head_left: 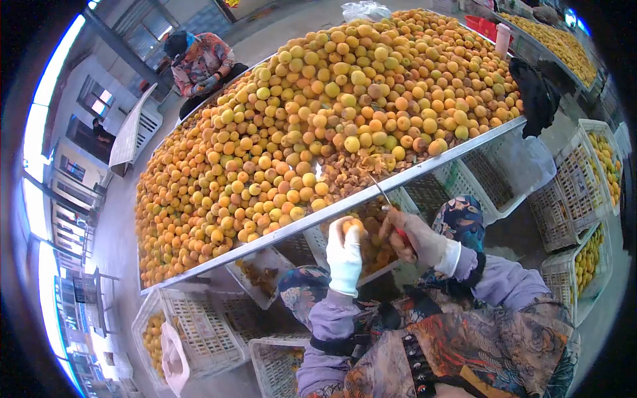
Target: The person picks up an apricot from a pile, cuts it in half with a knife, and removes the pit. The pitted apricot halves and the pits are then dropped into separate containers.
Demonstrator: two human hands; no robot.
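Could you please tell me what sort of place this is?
Probably a fruit-processing shed: a metal-edged table is heaped with apricot-like fruit, slatted plastic crates hold more, and the person at the table holds a piece in the left hand and a knife in the right.

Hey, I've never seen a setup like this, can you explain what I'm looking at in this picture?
There's no robot here. One camera on a person's head looks forward and down, and its wide lens bends the edges. The hands near the middle are the wearer's: the left hand, in a white glove, holds an orange-yellow fruit, and the right hand holds a knife. Beyond them, a metal-edged table carries a big heap of similar fruit, with brownish scraps near the close edge. Plastic crates stand below, and another person sits at the far side.
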